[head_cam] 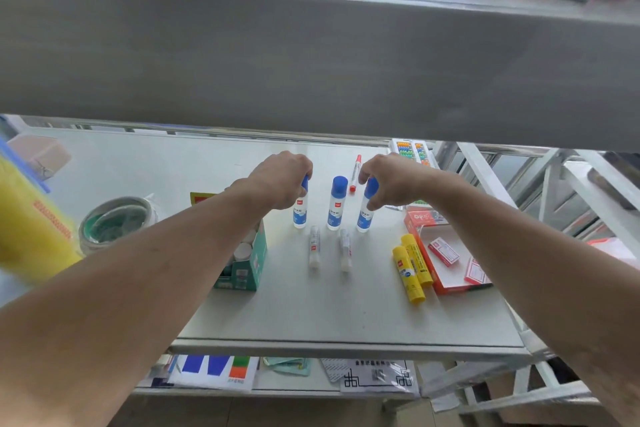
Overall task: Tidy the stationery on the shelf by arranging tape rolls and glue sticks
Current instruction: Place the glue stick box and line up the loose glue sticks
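Left hand (282,180) grips one blue-capped glue bottle (300,210), right hand (391,180) another (365,211); a third bottle (337,203) stands free between them on the smooth shelf (311,308).

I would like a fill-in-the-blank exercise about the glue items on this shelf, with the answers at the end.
1. The number of blue-capped glue bottles standing upright in a row is ____.
2. The left hand grips the cap of the ____ bottle in that row.
3. The two glue sticks lying beside the orange box are ____ in colour.
4. The two small clear tubes lie ____ the bottles, nearer the person.

Answers: three; leftmost; yellow; in front of
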Available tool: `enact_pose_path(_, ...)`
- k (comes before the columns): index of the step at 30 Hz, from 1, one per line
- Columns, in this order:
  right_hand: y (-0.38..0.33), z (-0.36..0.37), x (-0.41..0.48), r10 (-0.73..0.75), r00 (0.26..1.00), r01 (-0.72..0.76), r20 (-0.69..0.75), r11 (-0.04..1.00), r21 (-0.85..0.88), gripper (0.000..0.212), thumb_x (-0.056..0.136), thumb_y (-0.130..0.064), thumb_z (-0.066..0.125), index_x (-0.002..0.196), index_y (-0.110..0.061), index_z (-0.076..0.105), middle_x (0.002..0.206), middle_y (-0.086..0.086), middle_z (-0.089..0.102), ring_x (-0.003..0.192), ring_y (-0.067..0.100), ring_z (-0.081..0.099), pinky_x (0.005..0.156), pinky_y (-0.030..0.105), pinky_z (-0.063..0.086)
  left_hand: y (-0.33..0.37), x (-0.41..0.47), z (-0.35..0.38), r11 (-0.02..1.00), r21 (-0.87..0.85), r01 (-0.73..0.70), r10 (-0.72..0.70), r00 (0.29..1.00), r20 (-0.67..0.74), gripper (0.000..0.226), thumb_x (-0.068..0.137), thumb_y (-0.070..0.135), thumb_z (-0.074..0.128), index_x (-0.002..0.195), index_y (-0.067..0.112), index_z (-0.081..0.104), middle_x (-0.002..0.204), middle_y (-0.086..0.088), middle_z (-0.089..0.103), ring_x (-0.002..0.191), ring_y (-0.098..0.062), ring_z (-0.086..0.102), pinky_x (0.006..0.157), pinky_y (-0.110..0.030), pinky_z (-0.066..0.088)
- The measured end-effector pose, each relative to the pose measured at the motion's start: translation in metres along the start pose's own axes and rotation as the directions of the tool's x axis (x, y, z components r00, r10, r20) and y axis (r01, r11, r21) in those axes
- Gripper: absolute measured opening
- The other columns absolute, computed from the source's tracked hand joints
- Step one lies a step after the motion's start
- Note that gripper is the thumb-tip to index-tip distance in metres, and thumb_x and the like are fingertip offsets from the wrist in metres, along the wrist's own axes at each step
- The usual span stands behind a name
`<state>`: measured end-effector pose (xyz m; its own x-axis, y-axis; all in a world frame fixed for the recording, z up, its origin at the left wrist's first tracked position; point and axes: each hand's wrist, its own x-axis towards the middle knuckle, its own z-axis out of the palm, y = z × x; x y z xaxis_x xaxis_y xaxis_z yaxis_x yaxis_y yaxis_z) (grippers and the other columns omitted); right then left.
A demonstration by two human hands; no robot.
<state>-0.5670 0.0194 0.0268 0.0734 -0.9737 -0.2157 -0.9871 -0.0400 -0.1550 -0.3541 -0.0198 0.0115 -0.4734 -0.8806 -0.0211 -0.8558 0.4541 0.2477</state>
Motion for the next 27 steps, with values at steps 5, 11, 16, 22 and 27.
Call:
enact_pose_path(5, 0.004, 0.011, 0.002, -0.017, 0.998, 0.016, -0.063, 1.000, -0.009, 0.033, 0.081, -0.013, 0.083, 0.112, -0.013, 0.069, 0.112, 0.007, 0.065, 0.096, 0.021, 0.054, 0.077, 0.031, 0.050, 0.002, 0.001, -0.001, 1.000, 0.011, -0.004, 0.004, 1.000, 0.011, 0.030, 0.088, 0.014, 0.070, 0.117, 0.015, 0.063, 0.110, -0.008, 0.066, 0.090, -0.025, 0.061, 0.072, -0.031, 0.048)
enact_pose_path(11, 0.007, 0.011, 0.006, -0.026, 0.997, 0.023, -0.069, 0.999, -0.032, 0.030, 0.080, -0.010, 0.082, 0.107, -0.013, 0.070, 0.108, 0.006, 0.067, 0.095, 0.020, 0.056, 0.084, 0.039, 0.058, 0.001, 0.000, -0.002, 1.000, 0.019, 0.000, 0.000, 1.000, 0.002, 0.029, 0.088, 0.014, 0.069, 0.117, 0.014, 0.063, 0.110, -0.009, 0.064, 0.087, -0.023, 0.057, 0.069, -0.029, 0.041)
enact_pose_path(16, 0.009, 0.010, 0.004, -0.021, 0.997, 0.019, -0.070, 0.999, -0.038, 0.031, 0.080, -0.009, 0.082, 0.108, -0.013, 0.070, 0.109, 0.007, 0.066, 0.096, 0.022, 0.056, 0.085, 0.039, 0.057, 0.001, -0.001, 0.000, 0.999, 0.032, 0.005, -0.005, 1.000, 0.003, 0.033, 0.088, 0.015, 0.070, 0.120, 0.014, 0.062, 0.111, -0.009, 0.064, 0.087, -0.024, 0.057, 0.069, -0.030, 0.042)
enact_pose_path(22, 0.007, 0.010, 0.003, -0.002, 0.999, 0.001, -0.042, 1.000, -0.022, 0.043, 0.079, -0.015, 0.085, 0.117, -0.013, 0.066, 0.115, 0.008, 0.065, 0.097, 0.022, 0.056, 0.082, 0.035, 0.055, 0.004, -0.003, -0.007, 0.996, 0.083, 0.009, -0.011, 1.000, 0.028, 0.051, 0.087, 0.032, 0.071, 0.132, 0.017, 0.052, 0.118, -0.008, 0.063, 0.094, -0.027, 0.059, 0.074, -0.035, 0.047)
enact_pose_path(27, 0.019, -0.001, -0.009, 0.069, 0.992, -0.063, -0.102, 0.996, 0.064, 0.072, 0.077, -0.022, 0.087, 0.139, -0.013, 0.051, 0.123, 0.009, 0.068, 0.101, 0.025, 0.061, 0.086, 0.038, 0.054, 0.026, -0.032, -0.032, 0.997, 0.015, -0.081, 0.082, 0.968, -0.239, 0.050, 0.089, 0.028, 0.066, 0.136, 0.016, 0.054, 0.130, -0.010, 0.063, 0.118, -0.032, 0.057, 0.095, -0.039, 0.045)
